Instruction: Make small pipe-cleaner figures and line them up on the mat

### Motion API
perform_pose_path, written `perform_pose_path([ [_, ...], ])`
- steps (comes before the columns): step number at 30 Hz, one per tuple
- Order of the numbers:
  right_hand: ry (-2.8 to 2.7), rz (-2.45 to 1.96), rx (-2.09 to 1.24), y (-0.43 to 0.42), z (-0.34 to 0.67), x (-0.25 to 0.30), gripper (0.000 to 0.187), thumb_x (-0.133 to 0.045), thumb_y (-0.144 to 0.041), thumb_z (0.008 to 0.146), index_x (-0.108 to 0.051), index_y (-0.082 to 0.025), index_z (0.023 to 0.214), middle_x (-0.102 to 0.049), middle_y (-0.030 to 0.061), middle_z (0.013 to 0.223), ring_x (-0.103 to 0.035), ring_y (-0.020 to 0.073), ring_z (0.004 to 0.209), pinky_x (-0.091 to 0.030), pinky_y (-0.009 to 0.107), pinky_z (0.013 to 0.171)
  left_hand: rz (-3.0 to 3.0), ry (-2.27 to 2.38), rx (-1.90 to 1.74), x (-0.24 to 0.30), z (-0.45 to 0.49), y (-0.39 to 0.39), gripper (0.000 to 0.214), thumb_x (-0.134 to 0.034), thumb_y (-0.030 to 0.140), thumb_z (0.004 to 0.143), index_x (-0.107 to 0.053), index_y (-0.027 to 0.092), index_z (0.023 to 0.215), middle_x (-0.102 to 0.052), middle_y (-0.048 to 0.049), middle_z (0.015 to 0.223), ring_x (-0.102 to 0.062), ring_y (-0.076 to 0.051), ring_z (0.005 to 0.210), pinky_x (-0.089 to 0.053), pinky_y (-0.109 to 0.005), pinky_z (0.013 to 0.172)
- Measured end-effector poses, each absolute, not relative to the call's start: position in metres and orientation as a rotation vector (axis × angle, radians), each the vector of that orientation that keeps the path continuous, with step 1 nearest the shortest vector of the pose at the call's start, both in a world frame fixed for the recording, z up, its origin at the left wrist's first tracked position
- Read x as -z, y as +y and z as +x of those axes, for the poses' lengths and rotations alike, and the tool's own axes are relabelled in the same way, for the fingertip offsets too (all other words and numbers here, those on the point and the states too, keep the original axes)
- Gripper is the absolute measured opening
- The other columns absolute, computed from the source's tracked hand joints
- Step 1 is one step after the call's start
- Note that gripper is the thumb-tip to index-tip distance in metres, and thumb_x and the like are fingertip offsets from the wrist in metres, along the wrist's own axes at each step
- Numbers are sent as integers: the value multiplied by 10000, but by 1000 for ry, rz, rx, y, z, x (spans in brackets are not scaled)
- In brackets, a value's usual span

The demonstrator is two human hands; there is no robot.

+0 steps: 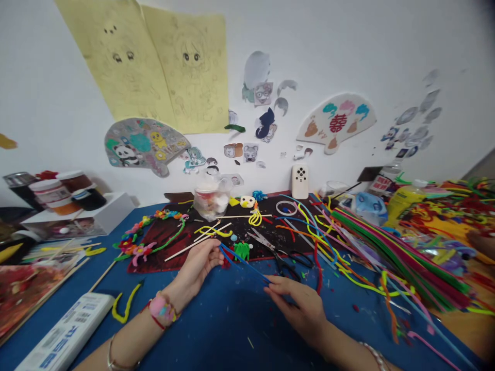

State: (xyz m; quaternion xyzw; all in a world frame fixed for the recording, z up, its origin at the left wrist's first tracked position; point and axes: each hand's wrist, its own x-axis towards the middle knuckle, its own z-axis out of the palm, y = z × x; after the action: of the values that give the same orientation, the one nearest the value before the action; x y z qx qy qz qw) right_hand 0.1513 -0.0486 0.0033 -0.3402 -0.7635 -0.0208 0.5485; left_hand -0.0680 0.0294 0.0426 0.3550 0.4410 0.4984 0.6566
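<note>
A blue pipe cleaner (247, 264) stretches between my two hands above the blue tabletop. It looks doubled near my left hand (200, 262), which pinches one end of it. My right hand (297, 305), lower and to the right, pinches the other end between thumb and fingers. Just beyond lies a small green fuzzy piece (242, 251), with red fuzzy bits partly hidden behind my left fingertips. Scissors (276, 251) with black handles rest partly spread on the dark red mat (150, 262), past my right hand. Wooden sticks (189, 248) lie beyond my left hand.
Loose pipe cleaners and a thick multicoloured bundle (402, 257) fill the right side. A white box (65, 335) and a bent yellow pipe cleaner (127, 305) lie at left. Jars (54, 193) stand on a white shelf. Another person's hand (481, 245) shows at the right edge.
</note>
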Motion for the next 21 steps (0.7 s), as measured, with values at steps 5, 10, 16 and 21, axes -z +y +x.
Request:
perform_pose_path([
  [5,-1819,-832,15,-47,151,-2,64,-576,-133,791,-563,-191,767,-723,31,781,-692,145,748,-558,192,704,754,1021,-1138,-43,-65,30,80,-605,153,696,-530,126,700,-537,13,548,-559,-95,460,-495,-199,485],
  [10,-1846,-828,3,-46,150,-1,69,-557,-130,804,-544,-193,782,-722,48,786,-690,142,758,-556,193,700,767,1021,-1172,-43,-62,28,92,-600,157,712,-515,130,688,-520,20,553,-572,-98,481,-510,-205,511],
  [16,-1855,-825,-18,-46,148,-2,86,-530,-140,808,-556,-193,745,-718,35,759,-691,142,745,-557,186,674,818,987,-1190,-34,-64,27,158,-641,228,714,-526,137,772,-581,-13,623,-607,-123,592,-518,-235,628],
  [21,-1883,-924,-88,-44,149,1,68,-532,-178,815,-580,-190,767,-711,31,790,-686,146,751,-544,202,689,906,978,-1194,-30,-65,29,210,-664,275,696,-507,147,752,-559,6,620,-578,-106,593,-486,-211,604],
])
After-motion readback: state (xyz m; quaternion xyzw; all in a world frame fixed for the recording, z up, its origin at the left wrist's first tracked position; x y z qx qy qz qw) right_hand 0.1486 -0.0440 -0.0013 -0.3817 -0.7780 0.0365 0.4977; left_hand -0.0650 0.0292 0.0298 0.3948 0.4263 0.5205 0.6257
